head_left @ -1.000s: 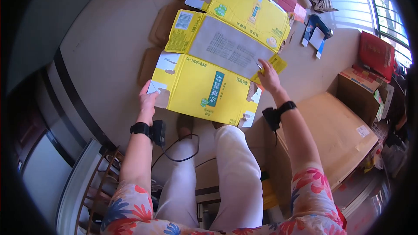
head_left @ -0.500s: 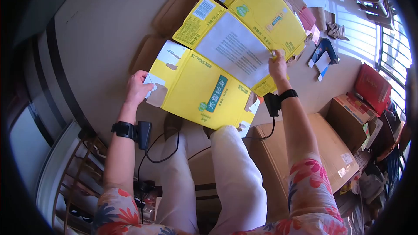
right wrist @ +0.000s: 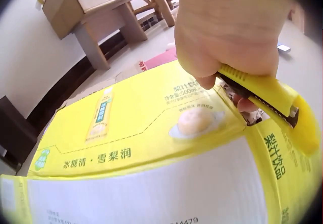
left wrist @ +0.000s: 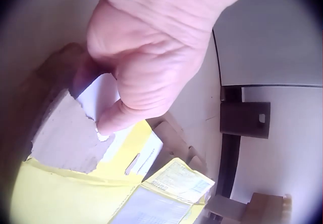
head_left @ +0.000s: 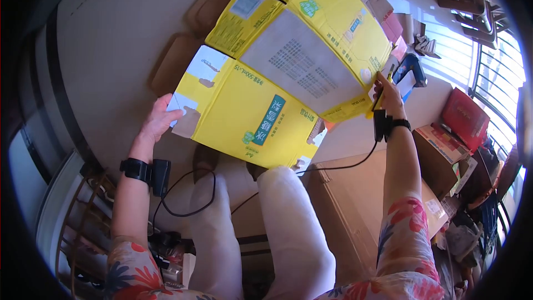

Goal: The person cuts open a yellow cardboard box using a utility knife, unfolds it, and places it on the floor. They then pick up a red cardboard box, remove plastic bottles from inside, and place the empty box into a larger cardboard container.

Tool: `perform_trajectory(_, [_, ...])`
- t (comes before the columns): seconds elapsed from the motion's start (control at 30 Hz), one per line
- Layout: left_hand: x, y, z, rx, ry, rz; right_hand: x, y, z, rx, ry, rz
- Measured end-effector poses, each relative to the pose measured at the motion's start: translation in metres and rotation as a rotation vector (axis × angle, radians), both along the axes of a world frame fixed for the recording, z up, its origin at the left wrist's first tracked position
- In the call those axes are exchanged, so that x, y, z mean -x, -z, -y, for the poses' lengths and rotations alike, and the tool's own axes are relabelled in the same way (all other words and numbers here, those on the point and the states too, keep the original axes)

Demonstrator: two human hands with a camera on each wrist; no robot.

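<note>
A flattened yellow drink carton [head_left: 261,114] with a greyish-white middle panel spans the space between both hands, tilted above the floor. At its lower left corner my left hand [head_left: 158,116] pinches a torn white-and-brown flap [left wrist: 65,133] between thumb and fingers. My right hand [head_left: 388,91] is at the carton's far right edge and grips a yellow-and-black box cutter [right wrist: 262,95]. Its fingertips reach behind the torn edge in the right wrist view, where the palm hides part of the cutter.
More flattened cardboard [head_left: 177,64] lies on the floor beneath. A large brown box [head_left: 344,205] stands by the right leg, with a red case [head_left: 465,119] and smaller boxes beyond. A blue-and-white box [head_left: 411,78] lies past the right hand. Black cables [head_left: 189,211] loop from the wrist cameras.
The right hand has moved right along the carton, from its middle panel to the far edge. The left hand keeps its pinch and has shifted left and slightly down; the carton has turned clockwise.
</note>
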State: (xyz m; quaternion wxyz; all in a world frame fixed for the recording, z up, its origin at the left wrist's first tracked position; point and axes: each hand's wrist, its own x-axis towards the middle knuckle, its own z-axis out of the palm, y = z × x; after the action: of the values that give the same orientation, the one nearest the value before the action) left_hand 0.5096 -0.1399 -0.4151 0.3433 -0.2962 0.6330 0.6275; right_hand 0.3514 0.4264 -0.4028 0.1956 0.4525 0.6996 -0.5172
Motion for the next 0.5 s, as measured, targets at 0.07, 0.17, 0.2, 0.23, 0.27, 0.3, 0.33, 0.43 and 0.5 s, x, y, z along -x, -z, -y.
perform_trajectory(0.07, [-0.008,0.001,0.002,-0.070,-0.009,-0.001,0.002,-0.019,0.000,0.084,-0.008,-0.004])
perform_trajectory(0.17, [-0.006,-0.004,0.001,-0.117,-0.032,0.015,0.018,-0.048,0.037,0.117,-0.210,-0.007])
perform_trajectory(0.2, [-0.006,0.001,0.003,-0.150,-0.056,0.023,0.024,-0.041,0.041,0.064,-0.231,-0.021])
perform_trajectory(0.23, [-0.006,0.003,0.004,-0.152,-0.057,0.019,0.026,-0.031,0.033,0.023,-0.172,-0.062])
perform_trajectory(0.27, [-0.004,0.003,0.002,-0.133,-0.058,-0.016,0.027,-0.020,0.025,-0.014,-0.115,-0.105])
perform_trajectory(0.3, [-0.003,0.004,0.000,-0.114,-0.057,-0.049,0.026,-0.018,0.025,-0.009,-0.115,-0.109])
perform_trajectory(0.33, [-0.002,0.006,0.001,-0.111,-0.055,-0.049,0.023,-0.017,0.023,-0.125,-0.078,-0.068])
perform_trajectory(0.43, [-0.004,0.016,0.002,-0.067,-0.034,0.025,0.010,-0.001,0.007,-0.144,-0.050,0.026])
perform_trajectory(0.5, [-0.004,0.015,0.001,-0.101,-0.082,0.022,0.002,0.010,0.003,-0.029,-0.056,0.088])
